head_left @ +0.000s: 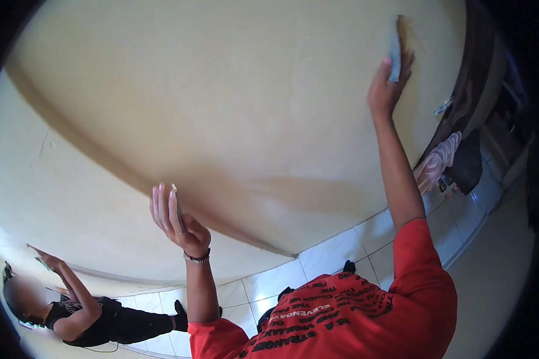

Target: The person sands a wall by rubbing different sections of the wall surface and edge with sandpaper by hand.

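Note:
My right hand [389, 87] is raised high at the upper right, thumb and fingers closed on a thin grey-blue sheet [395, 54] held at the cream wall [269, 90]. Lower, left of centre, my left hand [181, 221] grips a small thin grey piece [178, 210] between thumb and fingers, close to the wall's corner line. A dark beaded bracelet [196, 258] circles my left wrist. Both arms come out of red sleeves.
At the lower left a co-worker [84, 311] in black reaches a hand toward the wall, holding a small greenish piece. Pink striped cloth [438, 161] and a dark cloth [466, 164] hang at the right, near a dark frame. White floor tiles [329, 254] run below.

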A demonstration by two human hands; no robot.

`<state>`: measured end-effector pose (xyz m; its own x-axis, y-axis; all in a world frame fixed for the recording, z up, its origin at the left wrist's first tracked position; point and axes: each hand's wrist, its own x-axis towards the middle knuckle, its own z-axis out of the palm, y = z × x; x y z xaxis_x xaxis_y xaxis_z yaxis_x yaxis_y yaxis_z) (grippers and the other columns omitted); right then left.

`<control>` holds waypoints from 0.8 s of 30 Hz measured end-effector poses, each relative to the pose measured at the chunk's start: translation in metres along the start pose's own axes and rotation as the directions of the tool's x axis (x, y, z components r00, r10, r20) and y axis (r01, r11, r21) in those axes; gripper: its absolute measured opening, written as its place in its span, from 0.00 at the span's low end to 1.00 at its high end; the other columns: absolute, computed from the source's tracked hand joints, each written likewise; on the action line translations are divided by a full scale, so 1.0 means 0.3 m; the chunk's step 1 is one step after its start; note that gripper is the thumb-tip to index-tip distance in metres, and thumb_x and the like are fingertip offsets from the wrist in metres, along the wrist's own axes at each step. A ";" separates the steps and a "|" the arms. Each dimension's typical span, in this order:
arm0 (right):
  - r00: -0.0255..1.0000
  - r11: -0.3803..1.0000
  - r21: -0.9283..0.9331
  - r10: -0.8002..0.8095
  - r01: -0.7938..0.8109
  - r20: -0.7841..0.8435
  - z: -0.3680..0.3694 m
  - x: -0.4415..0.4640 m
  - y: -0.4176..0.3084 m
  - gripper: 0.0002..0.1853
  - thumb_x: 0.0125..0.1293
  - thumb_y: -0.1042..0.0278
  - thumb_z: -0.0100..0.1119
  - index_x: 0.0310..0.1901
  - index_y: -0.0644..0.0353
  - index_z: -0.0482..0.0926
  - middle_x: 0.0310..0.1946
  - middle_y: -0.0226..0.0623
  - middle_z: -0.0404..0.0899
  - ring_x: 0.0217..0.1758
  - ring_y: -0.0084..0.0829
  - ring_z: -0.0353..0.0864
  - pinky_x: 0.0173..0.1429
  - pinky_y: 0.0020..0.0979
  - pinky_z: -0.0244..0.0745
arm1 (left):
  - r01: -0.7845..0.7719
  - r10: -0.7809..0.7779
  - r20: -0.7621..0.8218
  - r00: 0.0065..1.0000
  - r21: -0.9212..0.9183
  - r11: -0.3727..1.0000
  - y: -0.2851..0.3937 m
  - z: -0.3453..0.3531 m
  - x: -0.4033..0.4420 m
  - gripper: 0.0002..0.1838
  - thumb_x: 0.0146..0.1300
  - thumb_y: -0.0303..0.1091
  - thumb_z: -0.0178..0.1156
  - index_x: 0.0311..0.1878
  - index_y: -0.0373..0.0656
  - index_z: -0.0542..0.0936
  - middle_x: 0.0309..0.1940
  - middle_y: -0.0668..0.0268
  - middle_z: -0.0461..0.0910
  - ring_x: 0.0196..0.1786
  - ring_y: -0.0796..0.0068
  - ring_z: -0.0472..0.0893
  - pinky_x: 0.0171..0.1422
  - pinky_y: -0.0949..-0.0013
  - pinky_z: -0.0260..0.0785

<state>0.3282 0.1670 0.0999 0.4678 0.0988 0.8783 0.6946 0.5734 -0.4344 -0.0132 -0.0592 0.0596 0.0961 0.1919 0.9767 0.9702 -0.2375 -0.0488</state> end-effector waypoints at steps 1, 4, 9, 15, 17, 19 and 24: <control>0.999 0.999 0.020 -0.046 0.045 0.026 0.009 -0.039 -0.061 0.28 0.65 0.50 0.35 0.63 0.57 0.56 0.65 0.53 0.46 0.69 0.50 0.42 0.67 0.51 0.35 | 0.002 -0.002 -0.002 1.000 0.003 1.000 -0.030 -0.003 0.003 0.25 0.68 0.43 0.30 0.53 0.34 0.68 0.54 0.54 0.68 0.60 0.53 0.64 0.65 0.54 0.49; 0.981 0.986 0.030 -0.166 0.164 0.104 0.029 -0.184 -0.231 0.26 0.64 0.51 0.37 0.62 0.53 0.59 0.65 0.53 0.46 0.69 0.51 0.42 0.66 0.54 0.33 | -0.103 0.094 0.066 0.993 0.152 0.983 -0.113 0.024 -0.025 0.25 0.67 0.44 0.30 0.53 0.37 0.70 0.50 0.60 0.73 0.57 0.60 0.68 0.66 0.56 0.45; 0.879 0.940 0.071 -0.339 0.335 0.336 0.033 -0.525 -0.431 0.26 0.57 0.57 0.47 0.61 0.42 0.63 0.65 0.54 0.46 0.68 0.53 0.42 0.64 0.62 0.29 | -0.128 0.124 0.042 0.991 0.098 0.987 -0.136 0.037 -0.047 0.23 0.66 0.41 0.31 0.53 0.37 0.70 0.49 0.59 0.74 0.57 0.61 0.69 0.67 0.58 0.43; 0.704 0.863 0.327 -0.504 0.385 0.500 0.024 -0.903 -0.720 0.21 0.54 0.56 0.50 0.53 0.35 0.70 0.62 0.36 0.58 0.67 0.37 0.51 0.57 0.61 0.46 | -0.100 0.100 0.010 0.995 0.107 0.989 -0.127 0.040 -0.038 0.22 0.67 0.40 0.31 0.54 0.37 0.68 0.51 0.60 0.73 0.58 0.61 0.68 0.68 0.58 0.40; 0.787 0.885 0.303 -0.457 0.354 0.414 0.022 -0.889 -0.788 0.20 0.56 0.52 0.49 0.53 0.35 0.71 0.62 0.34 0.58 0.68 0.34 0.49 0.58 0.58 0.48 | -0.053 0.050 0.024 0.998 0.159 0.986 -0.121 0.037 -0.039 0.22 0.67 0.41 0.32 0.54 0.38 0.68 0.52 0.61 0.73 0.59 0.62 0.68 0.69 0.58 0.38; 0.768 0.896 0.336 -0.428 0.290 0.477 0.023 -0.876 -0.792 0.21 0.56 0.50 0.49 0.53 0.35 0.70 0.62 0.30 0.59 0.69 0.30 0.47 0.59 0.56 0.49 | -0.033 0.033 0.001 0.999 0.180 0.983 -0.111 0.038 -0.030 0.22 0.67 0.41 0.32 0.50 0.38 0.72 0.49 0.61 0.75 0.56 0.63 0.70 0.68 0.57 0.38; 0.699 0.873 0.304 -0.487 0.381 0.524 0.011 -0.784 -0.677 0.20 0.58 0.53 0.49 0.54 0.32 0.69 0.63 0.25 0.58 0.68 0.24 0.49 0.60 0.54 0.51 | -0.044 0.049 -0.017 0.999 0.232 0.972 -0.103 0.050 -0.024 0.21 0.67 0.39 0.33 0.51 0.38 0.71 0.49 0.60 0.75 0.57 0.62 0.69 0.69 0.56 0.37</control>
<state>0.0753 0.0300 -0.0180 -0.2976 0.2157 0.9300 0.6190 0.7853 0.0160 -0.0404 -0.0390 0.0511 0.1402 0.1641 0.9764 0.9901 -0.0183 -0.1390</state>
